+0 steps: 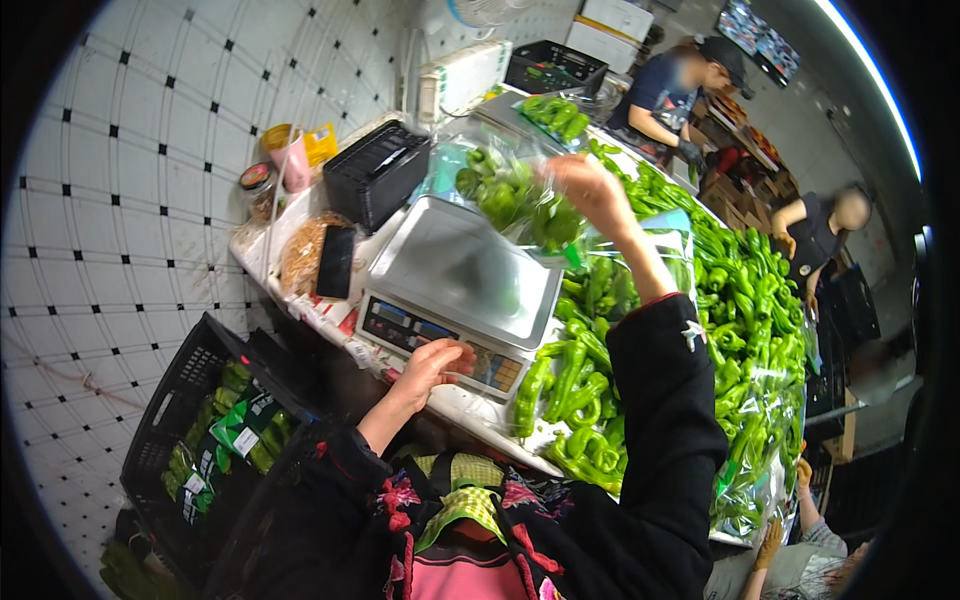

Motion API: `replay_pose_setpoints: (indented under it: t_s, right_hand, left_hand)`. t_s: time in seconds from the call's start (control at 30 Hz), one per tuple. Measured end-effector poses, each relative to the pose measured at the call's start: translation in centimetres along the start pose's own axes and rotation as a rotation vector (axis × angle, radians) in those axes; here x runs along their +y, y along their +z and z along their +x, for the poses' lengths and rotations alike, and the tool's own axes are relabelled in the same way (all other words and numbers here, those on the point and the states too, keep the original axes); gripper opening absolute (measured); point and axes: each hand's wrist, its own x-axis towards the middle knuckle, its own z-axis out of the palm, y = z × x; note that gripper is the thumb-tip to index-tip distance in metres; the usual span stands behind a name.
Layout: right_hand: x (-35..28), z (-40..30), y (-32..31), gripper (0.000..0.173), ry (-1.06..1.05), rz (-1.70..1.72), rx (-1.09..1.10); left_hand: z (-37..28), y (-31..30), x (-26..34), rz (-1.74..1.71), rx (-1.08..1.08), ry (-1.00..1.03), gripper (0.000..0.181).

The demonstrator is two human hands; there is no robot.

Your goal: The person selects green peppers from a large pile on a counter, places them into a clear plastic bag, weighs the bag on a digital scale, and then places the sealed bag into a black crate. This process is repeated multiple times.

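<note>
My right hand (589,187), slightly blurred, grips the upper right part of a clear plastic bag of green peppers (499,195). The bag hangs above the far right side of a scale's bare metal pan (457,262) and seems not to touch it. Over the scale's front panel (412,326) hovers my left hand (429,369), holding nothing, its fingers slightly curled. Whether it touches the keys cannot be made out. Loose long green peppers (577,382) lie right of the scale, close to my right forearm.
A black basket (375,172), a phone (336,262) and a bag of rubber bands (304,255) sit left of the scale. A black crate (180,405) below holds bagged green vegetables. A large pepper pile (750,300) covers the right side. Co-workers (660,105) stand across the table.
</note>
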Motion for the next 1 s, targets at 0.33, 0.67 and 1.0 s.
replay_pose_setpoints:
  t_s: [0.33, 0.67, 1.0]
  right_hand:
    - [-5.3, -12.9, 6.7, 0.065, 0.117, -0.218, -0.376]
    - [-17.1, -16.1, 7.2, 0.028, 0.209, -0.540, 0.030]
    - [-19.5, -15.0, 12.1, 0.025, 0.209, -0.589, -0.022]
  left_hand:
    - [-5.9, -7.0, -4.2, -0.163, 0.219, -0.089, 0.021]
    - [-4.6, -2.1, -6.4, -0.264, -0.064, -0.084, 0.067]
    - [-1.1, 1.5, -5.5, -0.354, -0.028, 0.032, 0.055]
